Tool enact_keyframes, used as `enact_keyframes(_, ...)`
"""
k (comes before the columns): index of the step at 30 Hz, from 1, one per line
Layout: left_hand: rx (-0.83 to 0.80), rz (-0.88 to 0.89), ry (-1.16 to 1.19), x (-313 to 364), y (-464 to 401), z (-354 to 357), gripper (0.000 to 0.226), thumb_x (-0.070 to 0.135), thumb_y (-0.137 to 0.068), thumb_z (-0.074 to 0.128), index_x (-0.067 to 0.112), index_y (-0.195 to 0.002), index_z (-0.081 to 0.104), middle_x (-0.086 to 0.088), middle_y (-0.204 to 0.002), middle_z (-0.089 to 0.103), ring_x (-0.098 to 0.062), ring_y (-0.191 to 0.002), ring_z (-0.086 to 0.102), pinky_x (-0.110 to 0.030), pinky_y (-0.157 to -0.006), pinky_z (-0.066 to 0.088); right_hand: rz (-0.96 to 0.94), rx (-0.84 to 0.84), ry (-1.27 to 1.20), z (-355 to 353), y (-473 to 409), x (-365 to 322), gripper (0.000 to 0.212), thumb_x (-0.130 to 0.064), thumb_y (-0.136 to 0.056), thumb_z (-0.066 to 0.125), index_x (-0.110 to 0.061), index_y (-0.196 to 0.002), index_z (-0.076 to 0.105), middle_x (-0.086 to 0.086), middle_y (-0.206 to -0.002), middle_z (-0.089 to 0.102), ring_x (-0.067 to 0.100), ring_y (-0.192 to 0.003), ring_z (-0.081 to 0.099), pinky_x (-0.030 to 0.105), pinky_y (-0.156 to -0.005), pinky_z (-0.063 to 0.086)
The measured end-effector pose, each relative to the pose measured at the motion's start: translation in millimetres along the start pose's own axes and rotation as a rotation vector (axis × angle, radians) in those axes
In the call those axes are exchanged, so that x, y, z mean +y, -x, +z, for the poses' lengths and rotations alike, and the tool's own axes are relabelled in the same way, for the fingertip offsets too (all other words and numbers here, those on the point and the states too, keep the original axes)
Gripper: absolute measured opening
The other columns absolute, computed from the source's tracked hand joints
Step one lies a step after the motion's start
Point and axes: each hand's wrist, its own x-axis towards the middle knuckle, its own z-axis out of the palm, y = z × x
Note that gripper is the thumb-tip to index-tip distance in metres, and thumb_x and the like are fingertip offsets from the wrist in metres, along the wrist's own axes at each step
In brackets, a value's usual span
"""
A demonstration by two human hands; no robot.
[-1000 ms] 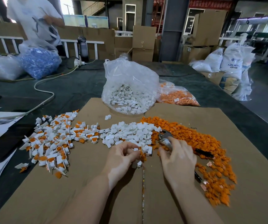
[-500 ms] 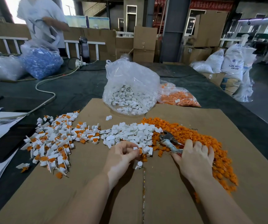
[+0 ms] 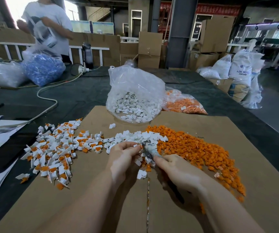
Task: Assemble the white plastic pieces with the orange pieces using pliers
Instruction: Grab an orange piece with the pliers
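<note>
The pliers (image 3: 149, 149) are gripped in the right hand (image 3: 177, 170), whose fingers are curled round the handles; the metal head points up and away toward the left fingertips. The left hand (image 3: 123, 157) is curled, its fingers (image 3: 132, 147) pinched on a small white piece (blurred) just beside the plier head. Loose white pieces (image 3: 135, 137) lie just beyond the fingers, orange pieces (image 3: 194, 148) to their right, assembled pieces (image 3: 56, 148) to their left, all on cardboard (image 3: 101, 207).
</note>
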Motion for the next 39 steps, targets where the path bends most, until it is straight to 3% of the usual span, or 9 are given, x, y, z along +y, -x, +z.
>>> enact_keyframes(3, 0.045, -0.001, -0.022, -0.4, -4.4, -1.3, 0.003, 0.000, -0.085, 0.062, 0.003, -0.086, 0.063, -0.006, -0.057, 0.066, -0.010, -0.047, 0.062, -0.019, -0.044, 0.048, 0.030, -0.051, -0.126, 0.3, 1.8, -1.6, 0.041, -0.048, -0.097, 0.037, -0.011, -0.086, 0.052, 0.009, -0.070, 0.056, 0.021, -0.061, 0.055, 0.032, -0.061, 0.045)
enact_keyframes(7, 0.091, -0.003, -0.024, -2.6, -8.4, -0.2, 0.005, 0.002, -0.085, 0.062, 0.002, -0.089, 0.064, -0.019, -0.079, 0.070, -0.024, -0.069, 0.067, -0.037, -0.072, 0.056, 0.044, -0.090, -0.165, 2.9, 0.6, -1.3, 0.040, -0.046, -0.097, 0.036, -0.011, -0.085, 0.049, 0.008, -0.070, 0.053, 0.023, -0.063, 0.052, 0.034, -0.061, 0.042)
enact_keyframes(13, 0.093, -0.007, -0.022, -3.1, -7.6, 1.5, 0.005, 0.000, -0.087, 0.059, 0.003, -0.087, 0.063, -0.014, -0.071, 0.069, -0.019, -0.060, 0.065, -0.027, -0.056, 0.052, 0.021, -0.063, -0.156, 7.7, 1.9, -2.8, 0.038, -0.049, -0.097, 0.036, -0.014, -0.086, 0.048, 0.005, -0.069, 0.052, 0.018, -0.058, 0.051, 0.033, -0.058, 0.045)
enact_keyframes(18, 0.115, 0.006, -0.007, -3.4, -4.6, 3.6, 0.006, 0.001, -0.087, 0.059, 0.002, -0.091, 0.064, -0.016, -0.075, 0.068, -0.024, -0.066, 0.064, -0.028, -0.059, 0.051, -0.050, 0.083, 0.055, 13.0, -0.6, 1.3, 0.043, -0.055, -0.095, 0.034, -0.016, -0.085, 0.049, 0.008, -0.080, 0.056, 0.023, -0.071, 0.053, 0.040, -0.073, 0.047)
enact_keyframes(24, 0.109, 0.010, 0.022, -4.8, 1.2, 4.9, 0.007, -0.002, -0.087, 0.058, 0.003, -0.089, 0.062, -0.012, -0.072, 0.067, -0.016, -0.060, 0.064, -0.019, -0.047, 0.050, -0.101, 0.183, 0.178, 19.5, -5.1, 10.9, 0.040, -0.056, -0.093, 0.037, -0.021, -0.076, 0.046, -0.004, -0.075, 0.045, 0.015, -0.069, 0.044, 0.031, -0.063, 0.034)
enact_keyframes(27, 0.122, 0.022, 0.020, -7.6, 4.3, 0.7, 0.007, 0.002, -0.087, 0.061, 0.005, -0.092, 0.063, -0.011, -0.073, 0.068, -0.011, -0.053, 0.065, -0.017, -0.045, 0.048, -0.106, 0.284, 0.178, 20.1, -3.8, 19.6, 0.041, -0.062, -0.089, 0.040, -0.023, -0.082, 0.050, -0.008, -0.082, 0.051, 0.009, -0.074, 0.050, 0.027, -0.062, 0.039)
enact_keyframes(30, 0.135, 0.170, -0.256, -14.8, 5.8, -7.8, 0.012, 0.011, -0.087, 0.064, 0.012, -0.098, 0.068, -0.001, -0.083, 0.068, -0.010, -0.071, 0.065, -0.013, -0.060, 0.048, -0.065, 0.469, 0.332, 12.5, -4.3, 28.8, 0.035, -0.062, -0.088, 0.039, -0.029, -0.095, 0.046, -0.015, -0.088, 0.050, -0.002, -0.073, 0.045, 0.014, -0.054, 0.031)
enact_keyframes(33, 0.072, 0.292, -0.480, -22.5, 9.5, -12.2, 0.019, 0.016, -0.090, 0.059, 0.019, -0.107, 0.069, 0.010, -0.101, 0.062, -0.005, -0.101, 0.054, -0.012, -0.086, 0.036, -0.033, 0.685, 0.625, 1.8, -8.2, 43.3, 0.044, -0.061, -0.089, 0.038, -0.024, -0.112, 0.050, -0.006, -0.103, 0.054, 0.009, -0.092, 0.051, 0.018, -0.071, 0.040)
enact_keyframes(39, 0.012, 0.325, -0.523, -28.0, 7.8, -12.1, 0.023, 0.016, -0.094, 0.053, 0.026, -0.106, 0.069, 0.014, -0.104, 0.060, 0.003, -0.098, 0.049, 0.010, -0.071, 0.030, 0.110, 0.762, 0.977, -3.5, -15.4, 67.5, 0.060, -0.064, -0.088, 0.037, -0.020, -0.128, 0.049, 0.002, -0.126, 0.052, 0.021, -0.117, 0.047, 0.031, -0.096, 0.038)
